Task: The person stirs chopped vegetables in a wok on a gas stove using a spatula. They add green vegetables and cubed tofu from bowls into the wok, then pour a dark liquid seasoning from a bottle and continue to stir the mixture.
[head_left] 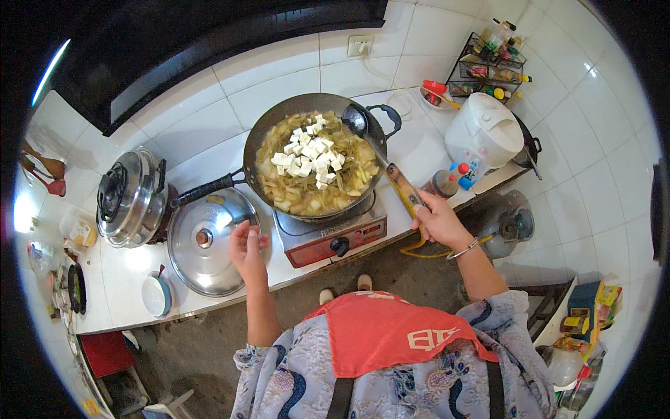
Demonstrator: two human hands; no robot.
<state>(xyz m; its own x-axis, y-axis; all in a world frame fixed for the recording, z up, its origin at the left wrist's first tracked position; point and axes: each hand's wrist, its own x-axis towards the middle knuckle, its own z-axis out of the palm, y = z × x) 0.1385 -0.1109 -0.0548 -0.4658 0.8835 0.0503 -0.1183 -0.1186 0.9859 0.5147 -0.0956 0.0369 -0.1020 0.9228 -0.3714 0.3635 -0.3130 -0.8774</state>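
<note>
My right hand (441,222) is closed round the wooden handle of a ladle (400,187). The ladle's dark bowl rests at the right inner wall of a wok (252,129). White cubes of tofu (307,157) lie heaped in the middle, on yellowish broth with pale slices and strips (279,192). The wok sits on a portable gas stove (328,241) with a red front and black knob. My left hand (249,250) hovers empty, fingers loosely bent and apart, in front of the stove's left side, beside a large steel lid (209,241).
The wok's long black handle (207,190) reaches left over the lid, towards a steel pot (132,199). A small bowl (156,295) stands near the front edge. At right are bottles (442,184), a white container (484,129), a spice rack (488,66) and a gas cylinder (509,223) below.
</note>
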